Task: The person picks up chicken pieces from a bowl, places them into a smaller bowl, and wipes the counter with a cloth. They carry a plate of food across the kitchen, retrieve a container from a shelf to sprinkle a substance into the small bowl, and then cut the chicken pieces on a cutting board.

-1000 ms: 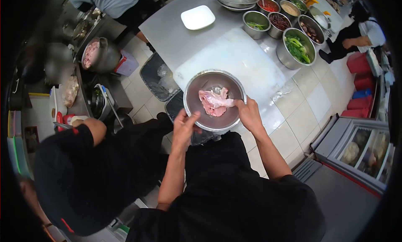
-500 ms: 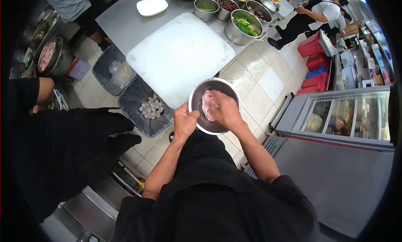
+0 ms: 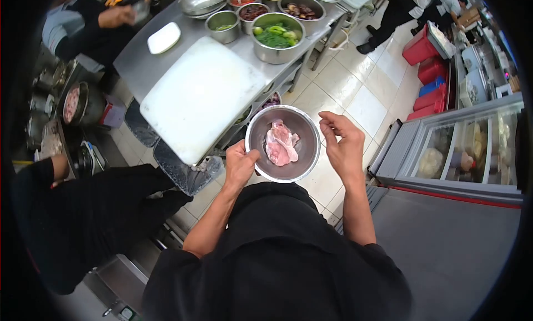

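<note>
My left hand (image 3: pixel 241 166) grips the near-left rim of a metal bowl (image 3: pixel 256 159), its thumb over the edge. Inside the bowl lies raw pink meat (image 3: pixel 282 143) with pale skin or fat on it. To the right of the bowl, my right hand (image 3: pixel 343 142) is raised, fingers bent and apart, with nothing in them. Beyond the bowl, a white cutting board (image 3: pixel 197 93) rests on a steel table (image 3: pixel 132 60).
Metal pots, one with green vegetables (image 3: pixel 276 35), line the table's far side near a white dish (image 3: pixel 164 38). Lined bins (image 3: pixel 180 168) stand below the board. A glass-topped freezer (image 3: pixel 444 210) is at right. Co-workers stand at left (image 3: pixel 83 210) and far right (image 3: pixel 408 1).
My right hand has come out of the bowl and moved right, uncovering the meat. My left hand still holds the bowl. The view has shifted, and a co-worker's hand now shows at upper left.
</note>
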Motion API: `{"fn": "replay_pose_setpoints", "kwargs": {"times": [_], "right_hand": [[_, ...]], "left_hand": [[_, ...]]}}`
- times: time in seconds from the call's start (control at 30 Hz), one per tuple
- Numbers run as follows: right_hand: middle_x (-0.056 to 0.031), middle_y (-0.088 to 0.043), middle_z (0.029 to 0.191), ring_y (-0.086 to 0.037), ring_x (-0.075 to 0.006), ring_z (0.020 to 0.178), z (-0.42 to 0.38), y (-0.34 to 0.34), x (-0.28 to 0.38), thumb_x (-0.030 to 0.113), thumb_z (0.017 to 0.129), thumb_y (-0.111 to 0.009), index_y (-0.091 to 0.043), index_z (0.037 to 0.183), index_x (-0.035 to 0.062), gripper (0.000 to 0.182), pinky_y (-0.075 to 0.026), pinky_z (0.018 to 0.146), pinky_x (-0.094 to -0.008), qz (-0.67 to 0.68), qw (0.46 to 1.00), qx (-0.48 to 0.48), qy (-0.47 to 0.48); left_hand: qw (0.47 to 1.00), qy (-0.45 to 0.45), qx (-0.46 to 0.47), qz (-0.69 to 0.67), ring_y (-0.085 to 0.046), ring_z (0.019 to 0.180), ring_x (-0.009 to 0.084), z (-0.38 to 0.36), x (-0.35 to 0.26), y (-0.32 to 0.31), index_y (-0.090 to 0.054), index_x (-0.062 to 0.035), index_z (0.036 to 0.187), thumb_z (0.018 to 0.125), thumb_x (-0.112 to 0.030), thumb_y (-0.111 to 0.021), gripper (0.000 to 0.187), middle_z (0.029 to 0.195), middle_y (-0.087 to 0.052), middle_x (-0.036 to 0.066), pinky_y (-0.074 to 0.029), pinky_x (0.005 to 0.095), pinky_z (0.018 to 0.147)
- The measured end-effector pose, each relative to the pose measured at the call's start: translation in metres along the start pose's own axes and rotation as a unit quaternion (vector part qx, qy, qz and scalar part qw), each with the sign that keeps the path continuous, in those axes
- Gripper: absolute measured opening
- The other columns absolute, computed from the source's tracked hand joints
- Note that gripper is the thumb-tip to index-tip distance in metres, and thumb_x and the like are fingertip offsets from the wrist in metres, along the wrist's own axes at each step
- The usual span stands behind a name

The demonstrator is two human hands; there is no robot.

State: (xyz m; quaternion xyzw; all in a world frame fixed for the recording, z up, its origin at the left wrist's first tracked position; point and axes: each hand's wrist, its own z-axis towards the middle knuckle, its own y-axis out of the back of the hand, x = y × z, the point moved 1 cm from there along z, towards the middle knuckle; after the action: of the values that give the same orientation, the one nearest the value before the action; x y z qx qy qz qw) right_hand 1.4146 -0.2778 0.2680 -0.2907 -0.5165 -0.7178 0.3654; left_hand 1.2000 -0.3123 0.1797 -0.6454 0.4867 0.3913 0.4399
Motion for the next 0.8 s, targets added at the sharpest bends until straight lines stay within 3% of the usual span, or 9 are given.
{"fn": "replay_pose_setpoints", "kwargs": {"times": [0.07, 0.17, 0.27, 0.43, 0.5, 0.57, 0.63, 0.7, 0.8], "right_hand": [[-0.0157, -0.065, 0.083, -0.065, -0.0268, 0.072, 0.006, 0.021, -0.014, -0.002, 0.076, -0.062, -0.065, 0.094, 0.0001, 0.018, -0.051, 0.066, -0.0338, 0.005, 1.000, -0.009, -0.023], [-0.0161, -0.062, 0.079, -0.061, -0.0325, 0.073, 0.019, 0.025, -0.035, 0.004, 0.076, -0.063, -0.066, 0.088, 0.0013, 0.013, -0.049, 0.068, -0.0388, -0.029, 0.995, 0.092, 0.012], [-0.0182, -0.057, 0.107, -0.055, -0.0351, 0.092, 0.032, -0.002, -0.054, 0.006, 0.074, -0.067, -0.058, 0.116, 0.0046, 0.043, -0.045, 0.082, -0.0390, -0.072, 0.977, 0.165, 0.117], [-0.0186, -0.054, 0.117, -0.051, -0.0379, 0.103, 0.079, -0.018, -0.067, 0.005, 0.070, -0.068, -0.055, 0.119, 0.0041, 0.051, -0.043, 0.090, -0.0400, -0.021, 0.953, 0.276, 0.126], [-0.0183, -0.054, 0.118, -0.051, -0.0378, 0.106, 0.107, -0.015, -0.066, 0.005, 0.070, -0.068, -0.056, 0.119, 0.0043, 0.051, -0.042, 0.092, -0.0403, -0.009, 0.944, 0.293, 0.152], [-0.0192, -0.051, 0.121, -0.047, -0.0382, 0.113, 0.139, -0.005, -0.059, 0.007, 0.069, -0.068, -0.054, 0.118, 0.0036, 0.050, -0.038, 0.095, -0.0431, -0.012, 0.953, 0.177, 0.245], [-0.0197, -0.048, 0.126, -0.045, -0.0378, 0.117, 0.170, 0.008, -0.059, 0.007, 0.069, -0.069, -0.053, 0.121, 0.0051, 0.055, -0.034, 0.099, -0.0451, -0.062, 0.975, 0.086, 0.194], [-0.0190, -0.047, 0.129, -0.046, -0.0310, 0.118, 0.199, 0.024, -0.079, 0.007, 0.075, -0.068, -0.048, 0.127, 0.0003, 0.056, -0.037, 0.099, -0.0379, -0.042, 0.994, 0.057, 0.087], [-0.0115, -0.062, 0.100, -0.057, -0.0181, 0.091, 0.230, 0.051, -0.118, 0.008, 0.080, -0.061, -0.053, 0.116, -0.0057, 0.039, -0.043, 0.085, -0.0292, 0.088, 0.972, 0.171, -0.135]], "left_hand": [[0.999, -0.015, -0.005, -0.036, -0.051, 0.048, 0.0079, 0.011, 0.005, -0.022, -0.061, 0.0039, 0.078, 0.071, 0.005, -0.050, 0.013, 0.066, -0.059, 0.004, -0.040, 0.0232, 0.042], [1.000, -0.024, -0.014, -0.011, -0.052, 0.057, 0.0079, 0.032, 0.010, -0.050, -0.062, 0.0053, 0.081, 0.068, 0.006, -0.050, 0.018, 0.071, -0.061, 0.004, -0.042, 0.0220, 0.052], [0.999, -0.022, -0.021, -0.021, -0.054, 0.062, 0.0086, 0.044, -0.005, -0.076, -0.064, 0.0062, 0.086, 0.066, 0.007, -0.049, 0.025, 0.076, -0.063, 0.004, -0.043, 0.0213, 0.059], [0.998, -0.019, -0.051, -0.024, -0.055, 0.062, 0.0088, 0.075, -0.024, -0.083, -0.063, 0.0045, 0.087, 0.066, 0.008, -0.050, 0.025, 0.075, -0.063, 0.004, -0.044, 0.0221, 0.056], [0.997, -0.021, -0.058, -0.047, -0.055, 0.060, 0.0092, 0.090, -0.034, -0.087, -0.063, 0.0054, 0.088, 0.066, 0.008, -0.050, 0.025, 0.075, -0.063, 0.004, -0.044, 0.0222, 0.055], [0.997, -0.035, -0.055, -0.043, -0.052, 0.062, 0.0059, 0.111, -0.039, -0.094, -0.064, 0.0026, 0.087, 0.069, 0.005, -0.052, 0.022, 0.073, -0.061, 0.000, -0.043, 0.0226, 0.054], [0.998, -0.041, -0.048, -0.019, -0.053, 0.063, 0.0060, 0.129, -0.061, -0.110, -0.064, 0.0017, 0.087, 0.070, 0.004, -0.054, 0.020, 0.073, -0.060, -0.001, -0.045, 0.0233, 0.056], [0.998, -0.030, -0.020, -0.051, -0.050, 0.060, 0.0049, 0.159, -0.067, -0.126, -0.062, 0.0020, 0.083, 0.071, 0.003, -0.054, 0.015, 0.069, -0.057, -0.002, -0.042, 0.0235, 0.051], [0.997, -0.047, 0.039, -0.054, -0.047, 0.055, 0.0042, 0.203, -0.080, -0.152, -0.057, 0.0010, 0.073, 0.072, 0.000, -0.055, 0.002, 0.061, -0.052, -0.001, -0.038, 0.0232, 0.046]]}}
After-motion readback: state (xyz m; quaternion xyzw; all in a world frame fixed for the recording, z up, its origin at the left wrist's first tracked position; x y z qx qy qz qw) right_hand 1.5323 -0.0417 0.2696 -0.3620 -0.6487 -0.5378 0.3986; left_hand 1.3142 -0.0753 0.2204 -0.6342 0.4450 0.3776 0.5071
